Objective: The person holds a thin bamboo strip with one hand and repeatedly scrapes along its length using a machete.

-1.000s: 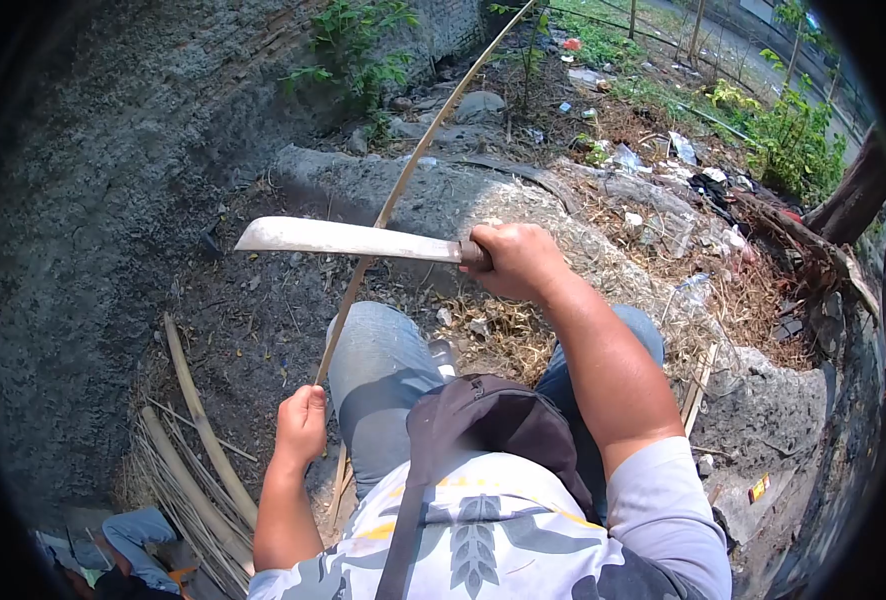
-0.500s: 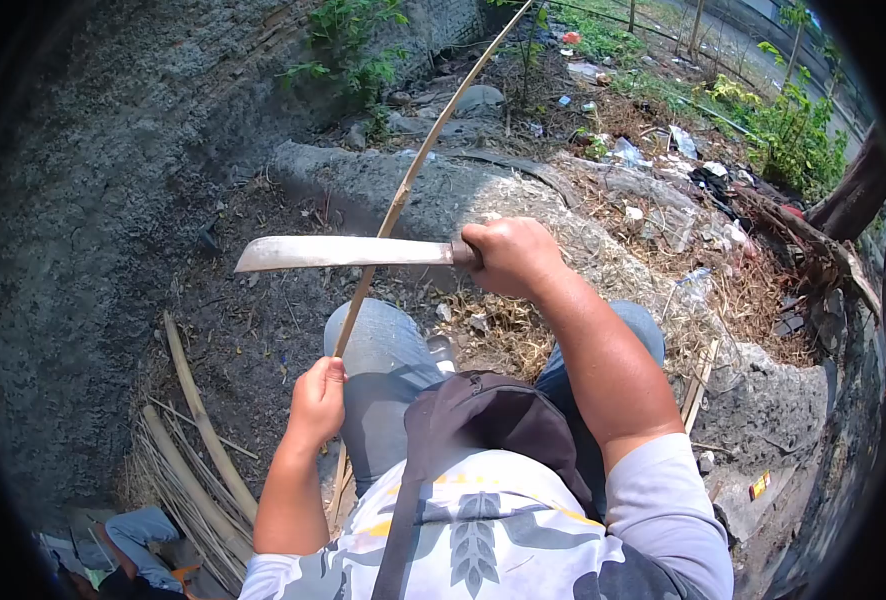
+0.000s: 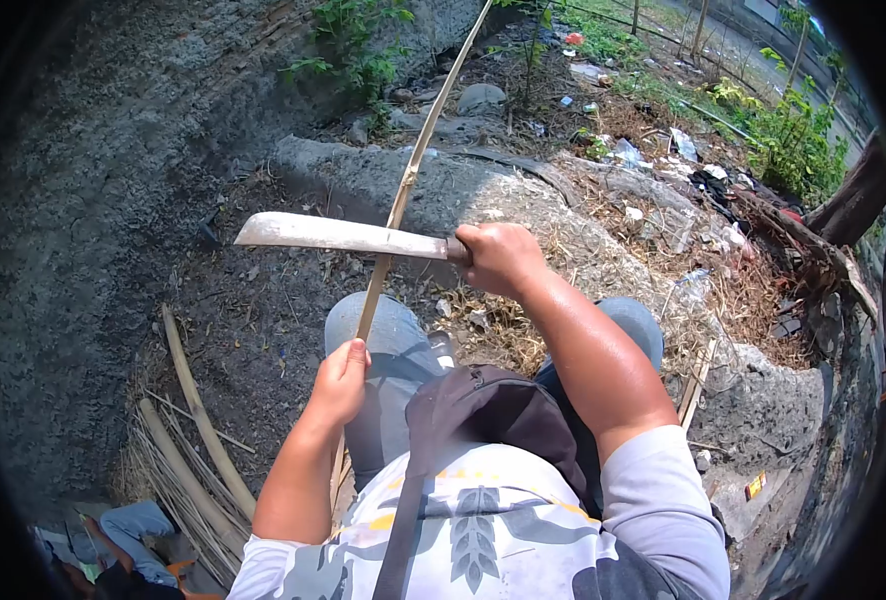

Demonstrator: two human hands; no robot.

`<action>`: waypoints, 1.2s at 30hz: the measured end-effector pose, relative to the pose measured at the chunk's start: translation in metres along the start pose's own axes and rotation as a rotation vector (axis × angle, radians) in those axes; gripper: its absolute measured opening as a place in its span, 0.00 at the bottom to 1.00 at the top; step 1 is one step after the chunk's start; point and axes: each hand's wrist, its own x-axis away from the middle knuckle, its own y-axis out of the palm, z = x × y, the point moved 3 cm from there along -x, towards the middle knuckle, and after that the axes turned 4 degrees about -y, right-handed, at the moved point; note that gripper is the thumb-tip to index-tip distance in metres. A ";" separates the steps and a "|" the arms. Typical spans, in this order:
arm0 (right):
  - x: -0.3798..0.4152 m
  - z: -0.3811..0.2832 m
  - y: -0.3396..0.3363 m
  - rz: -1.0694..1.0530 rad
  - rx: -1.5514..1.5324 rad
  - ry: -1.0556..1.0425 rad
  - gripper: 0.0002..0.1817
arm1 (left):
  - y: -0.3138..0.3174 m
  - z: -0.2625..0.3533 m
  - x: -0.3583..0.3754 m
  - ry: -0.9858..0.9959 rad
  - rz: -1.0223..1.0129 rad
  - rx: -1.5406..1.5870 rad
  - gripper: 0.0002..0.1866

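Note:
My right hand (image 3: 498, 258) is wrapped round the dark handle of a machete (image 3: 343, 234). Its broad pale blade points left and crosses a long thin bamboo strip (image 3: 405, 185), touching or very close to it. My left hand (image 3: 343, 382) grips the strip's lower part above my left knee. From there the strip slants up and slightly right to the top of the view, with a knot or rough spot just above the blade.
A rough wall (image 3: 83, 250) rises on the left. Split bamboo strips (image 3: 193, 480) lie at the lower left, near another person's leg (image 3: 138, 530). A stone ledge (image 3: 353, 170) crosses ahead, with litter and dry grass beyond. A tree trunk (image 3: 858, 195) stands at right.
My left hand has moved a little up and right. The strip stands steeper, its upper end shifted left. My right hand and the machete's handle have shifted slightly left, the blade now tilting down toward the handle.

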 end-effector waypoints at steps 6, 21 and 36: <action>-0.004 0.032 -0.018 -0.051 0.075 0.180 0.06 | 0.014 0.033 0.015 0.117 -0.072 -0.204 0.27; -0.001 0.040 -0.001 -0.034 0.165 0.052 0.09 | 0.002 -0.001 0.025 0.009 -0.106 -0.048 0.25; -0.006 0.034 -0.015 0.367 0.294 -0.065 0.06 | -0.002 0.010 0.034 -0.230 -0.268 0.305 0.25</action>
